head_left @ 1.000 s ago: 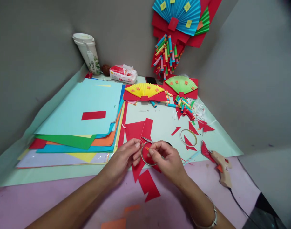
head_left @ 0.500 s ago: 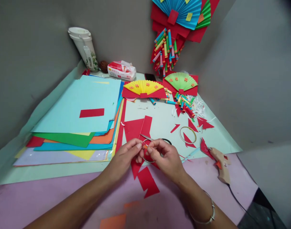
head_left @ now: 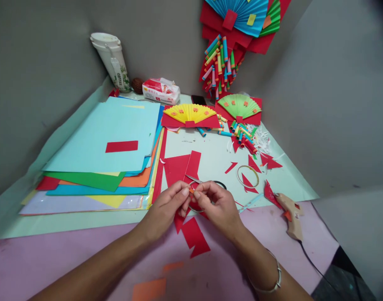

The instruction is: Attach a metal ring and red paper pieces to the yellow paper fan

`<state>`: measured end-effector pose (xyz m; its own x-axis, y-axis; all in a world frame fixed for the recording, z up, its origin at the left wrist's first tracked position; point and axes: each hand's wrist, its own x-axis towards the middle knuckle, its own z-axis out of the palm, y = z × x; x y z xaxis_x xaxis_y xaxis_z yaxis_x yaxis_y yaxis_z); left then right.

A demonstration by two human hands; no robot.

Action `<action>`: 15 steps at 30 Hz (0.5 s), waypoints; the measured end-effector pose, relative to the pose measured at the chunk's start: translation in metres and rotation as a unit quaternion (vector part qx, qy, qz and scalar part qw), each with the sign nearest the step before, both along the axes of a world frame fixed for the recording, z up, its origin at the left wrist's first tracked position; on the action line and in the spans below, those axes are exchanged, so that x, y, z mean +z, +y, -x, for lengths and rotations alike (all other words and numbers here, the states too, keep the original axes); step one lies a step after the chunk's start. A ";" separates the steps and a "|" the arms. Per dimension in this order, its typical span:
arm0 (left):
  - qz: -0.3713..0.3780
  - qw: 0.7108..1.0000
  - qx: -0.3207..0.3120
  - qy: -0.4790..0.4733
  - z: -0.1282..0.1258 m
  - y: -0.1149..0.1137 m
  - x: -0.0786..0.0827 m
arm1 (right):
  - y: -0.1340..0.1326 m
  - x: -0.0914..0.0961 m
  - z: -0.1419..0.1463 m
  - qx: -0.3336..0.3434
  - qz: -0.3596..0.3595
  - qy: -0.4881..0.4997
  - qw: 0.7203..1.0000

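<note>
Between the fingertips of my left hand (head_left: 171, 202) and my right hand (head_left: 215, 205) is a small orange piece of paper (head_left: 191, 190). Both hands are closed in a pinch on it, thumbs facing each other. Just behind my fingers lies a pair of scissors (head_left: 194, 179), its blades pointing left and its handles partly hidden by my right hand. A red paper sheet (head_left: 176, 166) rests under and beyond the hands. Nearer to me, a notched red paper scrap (head_left: 195, 236) lies on the pink surface, with an orange paper piece (head_left: 150, 289) in front.
A stack of coloured paper (head_left: 100, 129) fills the left side. A glue gun (head_left: 291, 215) lies at right beside a tape roll (head_left: 248, 177). Behind are a yellow paper fan (head_left: 190, 113), a green paper fan (head_left: 239, 106), a tissue pack (head_left: 161, 90) and a white cup (head_left: 111, 60).
The fingertips have drawn slightly closer together around the small orange paper. The camera view has shifted a little; the other things lie as before.
</note>
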<state>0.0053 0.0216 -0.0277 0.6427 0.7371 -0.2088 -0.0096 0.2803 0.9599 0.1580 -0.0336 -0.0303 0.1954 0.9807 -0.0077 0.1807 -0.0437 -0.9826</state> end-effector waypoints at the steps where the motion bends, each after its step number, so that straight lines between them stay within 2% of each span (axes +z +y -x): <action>1: 0.003 1.000 0.000 -0.002 0.000 0.000 0.000 | 0.000 0.000 0.000 -0.001 -0.002 0.002 1.000; 15: 0.007 1.000 0.000 -0.005 0.001 0.000 -0.004 | 0.000 0.000 0.003 -0.009 0.001 0.020 1.000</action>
<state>0.0046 0.0215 -0.0322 0.6446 0.7341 -0.2136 -0.0185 0.2943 0.9555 0.1553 -0.0336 -0.0302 0.2124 0.9770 -0.0178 0.1410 -0.0487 -0.9888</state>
